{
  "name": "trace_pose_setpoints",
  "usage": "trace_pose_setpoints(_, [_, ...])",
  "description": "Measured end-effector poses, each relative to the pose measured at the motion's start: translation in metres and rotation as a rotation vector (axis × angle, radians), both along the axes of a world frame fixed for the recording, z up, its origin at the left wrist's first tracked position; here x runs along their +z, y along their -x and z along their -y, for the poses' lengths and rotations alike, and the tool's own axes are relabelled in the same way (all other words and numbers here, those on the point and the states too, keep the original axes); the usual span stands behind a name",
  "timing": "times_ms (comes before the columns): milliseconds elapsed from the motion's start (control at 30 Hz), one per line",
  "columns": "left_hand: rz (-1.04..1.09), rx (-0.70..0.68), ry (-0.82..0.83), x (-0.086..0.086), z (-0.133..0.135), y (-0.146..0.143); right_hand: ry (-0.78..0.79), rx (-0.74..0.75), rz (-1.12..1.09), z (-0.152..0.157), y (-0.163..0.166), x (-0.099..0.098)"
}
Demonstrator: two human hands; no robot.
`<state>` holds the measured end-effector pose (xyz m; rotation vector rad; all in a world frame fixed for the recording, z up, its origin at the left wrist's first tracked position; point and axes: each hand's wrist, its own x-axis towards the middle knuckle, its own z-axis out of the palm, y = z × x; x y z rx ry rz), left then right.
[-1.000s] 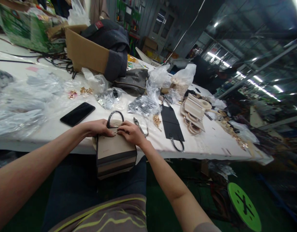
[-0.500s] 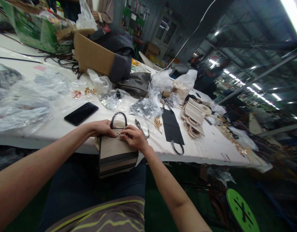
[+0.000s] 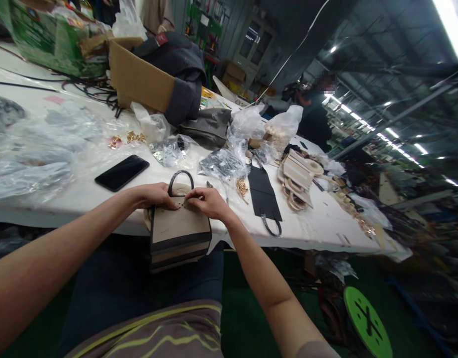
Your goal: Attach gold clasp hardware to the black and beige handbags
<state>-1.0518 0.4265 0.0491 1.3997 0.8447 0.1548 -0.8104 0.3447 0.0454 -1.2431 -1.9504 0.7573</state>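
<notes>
A small beige handbag with dark stripes and a black loop handle stands on my lap against the edge of the white table. My left hand grips the bag's top edge on the left, fingers curled. My right hand pinches a small gold fitting at the middle of the top edge, right beside the left fingertips. What exactly the fingertips hold is too small to make out.
On the table lie a black phone, clear plastic bags, gold hardware, a black leather piece and stacked beige bag parts. A cardboard box stands behind. Another person stands at the far end. A green stool is at right.
The view shifted slightly. My right hand moved a little up toward the bag's top edge and now covers the pliers lying behind it; both hands stay on the bag.
</notes>
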Motion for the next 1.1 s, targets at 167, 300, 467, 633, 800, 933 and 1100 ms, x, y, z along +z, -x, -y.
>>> trace_pose_setpoints(167, [-0.022,-0.001,0.003,0.003,0.002,0.000,0.017,0.074,0.054,-0.007,0.003,0.003])
trace_pose_setpoints(300, [0.000,-0.008,0.013,0.003,0.001,0.000,-0.023,0.076,0.094,-0.008,0.008,0.003])
trace_pose_setpoints(467, [-0.024,-0.017,-0.013,0.002,0.001,0.000,-0.100,0.006,0.110,-0.005,0.012,0.001])
trace_pose_setpoints(633, [0.012,-0.023,-0.013,0.003,0.002,0.001,-0.149,-0.022,0.095,0.000,0.015,-0.003])
trace_pose_setpoints(800, [0.038,-0.057,-0.026,-0.001,-0.002,0.004,-0.186,-0.055,0.129,0.003,0.020,-0.005])
trace_pose_setpoints(933, [0.043,-0.064,-0.019,-0.002,-0.003,0.006,-0.203,-0.079,0.181,0.006,0.022,-0.005])
trace_pose_setpoints(1100, [0.012,-0.046,-0.043,0.000,-0.001,0.005,-0.253,-0.109,0.229,0.012,0.025,-0.010])
